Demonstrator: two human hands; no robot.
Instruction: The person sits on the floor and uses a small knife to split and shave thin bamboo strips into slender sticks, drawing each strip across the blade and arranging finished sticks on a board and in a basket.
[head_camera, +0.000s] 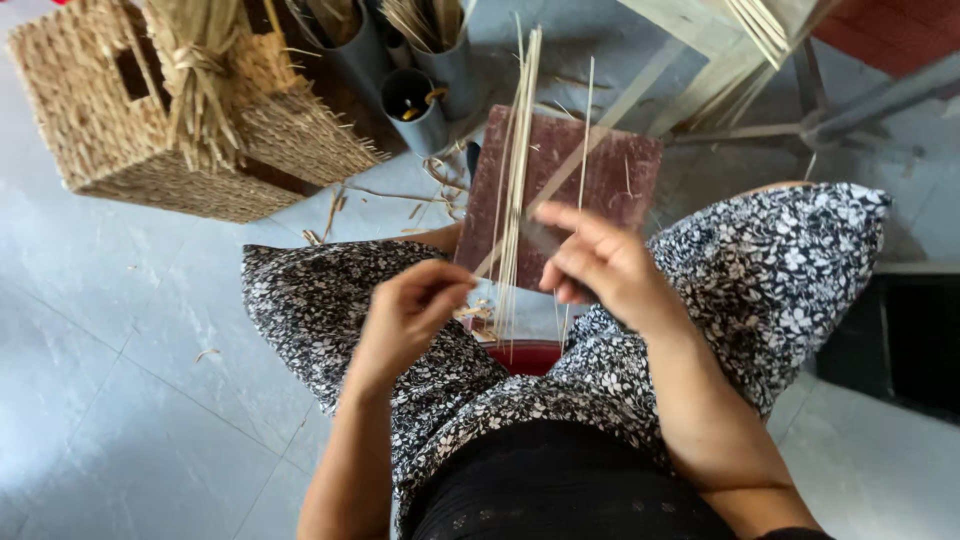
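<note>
I sit with a dark red board (620, 170) leaning between my knees, and a bundle of thin pale sticks (515, 170) lies along it. My left hand (405, 315) pinches the near end of a long flat strip (620, 110) that slants up to the right across the board. My right hand (600, 265) closes over the same strip a little higher, with what looks like a small blade pressed against it, partly hidden by the fingers. A single thin stick (583, 130) stands apart to the right of the bundle.
A woven straw basket (110, 120) with a tied straw bundle (200, 70) stands at the upper left. Grey tubes (415, 105) holding sticks stand behind the board. Wooden slats (740, 40) and a metal frame (850, 110) lie upper right. Straw scraps litter the grey tile floor (130, 330).
</note>
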